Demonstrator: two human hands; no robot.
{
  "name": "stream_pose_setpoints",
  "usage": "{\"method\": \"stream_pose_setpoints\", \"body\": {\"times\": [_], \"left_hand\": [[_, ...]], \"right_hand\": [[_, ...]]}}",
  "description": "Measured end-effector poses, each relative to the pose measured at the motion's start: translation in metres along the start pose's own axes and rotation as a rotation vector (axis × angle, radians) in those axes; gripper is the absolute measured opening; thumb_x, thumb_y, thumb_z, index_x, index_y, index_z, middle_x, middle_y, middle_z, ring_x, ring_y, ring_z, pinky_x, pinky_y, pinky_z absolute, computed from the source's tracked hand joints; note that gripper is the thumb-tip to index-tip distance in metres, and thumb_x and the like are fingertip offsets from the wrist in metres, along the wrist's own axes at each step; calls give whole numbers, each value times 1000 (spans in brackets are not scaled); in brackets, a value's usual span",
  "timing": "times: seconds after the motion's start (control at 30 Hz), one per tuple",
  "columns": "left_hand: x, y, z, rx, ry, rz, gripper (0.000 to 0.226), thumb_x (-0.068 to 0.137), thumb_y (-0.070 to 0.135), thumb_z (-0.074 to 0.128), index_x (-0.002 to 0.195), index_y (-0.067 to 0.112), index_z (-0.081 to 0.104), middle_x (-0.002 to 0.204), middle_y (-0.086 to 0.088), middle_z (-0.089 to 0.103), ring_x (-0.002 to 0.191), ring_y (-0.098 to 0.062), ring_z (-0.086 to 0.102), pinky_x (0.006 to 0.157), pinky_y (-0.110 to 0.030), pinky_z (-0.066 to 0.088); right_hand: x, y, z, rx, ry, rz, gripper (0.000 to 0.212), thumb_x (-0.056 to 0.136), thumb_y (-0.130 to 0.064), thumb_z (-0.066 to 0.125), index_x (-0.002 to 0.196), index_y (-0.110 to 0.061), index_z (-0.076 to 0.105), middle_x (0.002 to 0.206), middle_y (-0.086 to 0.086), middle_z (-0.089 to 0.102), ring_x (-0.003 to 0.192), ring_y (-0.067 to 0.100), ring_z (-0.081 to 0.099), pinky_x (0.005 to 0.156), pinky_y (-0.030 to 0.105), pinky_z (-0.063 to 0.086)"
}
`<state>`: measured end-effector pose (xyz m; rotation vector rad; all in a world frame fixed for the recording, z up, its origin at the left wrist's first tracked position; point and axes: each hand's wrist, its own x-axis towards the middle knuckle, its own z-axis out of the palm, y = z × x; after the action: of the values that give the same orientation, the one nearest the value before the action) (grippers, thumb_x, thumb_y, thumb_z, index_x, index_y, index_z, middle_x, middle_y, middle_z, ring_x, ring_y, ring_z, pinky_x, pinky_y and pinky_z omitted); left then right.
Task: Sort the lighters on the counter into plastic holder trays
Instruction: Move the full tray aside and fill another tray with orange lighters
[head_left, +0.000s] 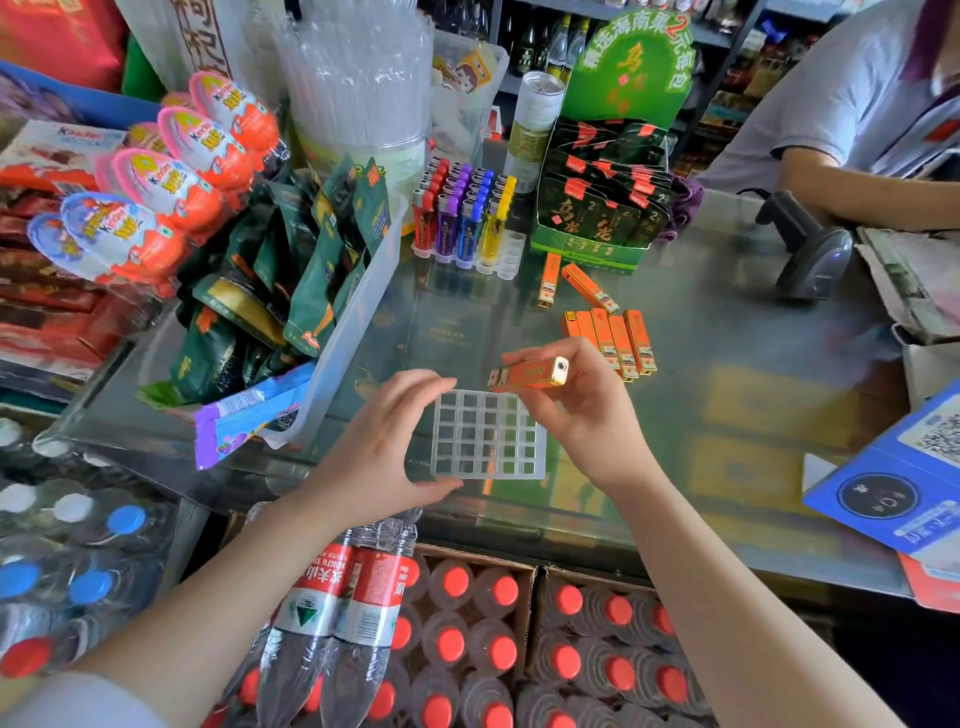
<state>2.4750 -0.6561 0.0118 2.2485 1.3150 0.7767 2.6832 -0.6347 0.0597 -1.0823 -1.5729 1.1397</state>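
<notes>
Over clear grid tray (488, 436) | right hand (582, 410) fingers pinch orange lighter (527, 375) | left hand (384, 441) fingers clasp tray edge

Orange lighter (529, 375) held level above empty clear grid tray (488, 435), five more lighters (613, 343) beside
</notes>
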Motion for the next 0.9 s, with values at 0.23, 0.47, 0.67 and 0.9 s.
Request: {"method": "stream_pose_setpoints", "body": {"times": [0.23,0.47,0.67,0.9], "left_hand": [[3,-7,9,50,-94,-94,90,57,67,58,129,15,41,127,-2,46,117,-12,37,100,-31,29],[5,-10,10,127,-117,-130,106,49,74,55,133,14,34,135,0,37,126,-14,27,103,-25,17],[5,-16,6,95,-104,-123,86,53,68,58,120,14,48,125,1,45,118,-16,38,100,-29,29],[12,-25,3,95,-163,-101,82,54,68,58,122,22,46,126,8,44,120,-14,35,100,-35,30]], "right_hand": [[10,-5,15,164,141,292,4,89,-12,56,91,-10,59,63,1,53,48,7,45,48,18,40],[20,-5,27,335,177,554,20,89,-25,55,74,-13,52,62,3,52,55,12,43,60,24,41],[19,-1,34,-235,-106,277,7,84,-11,59,85,-18,62,81,-2,63,60,16,56,60,30,47],[28,4,30,-403,-228,139,23,82,-6,56,99,-20,49,87,0,64,58,0,53,55,10,40]]}}
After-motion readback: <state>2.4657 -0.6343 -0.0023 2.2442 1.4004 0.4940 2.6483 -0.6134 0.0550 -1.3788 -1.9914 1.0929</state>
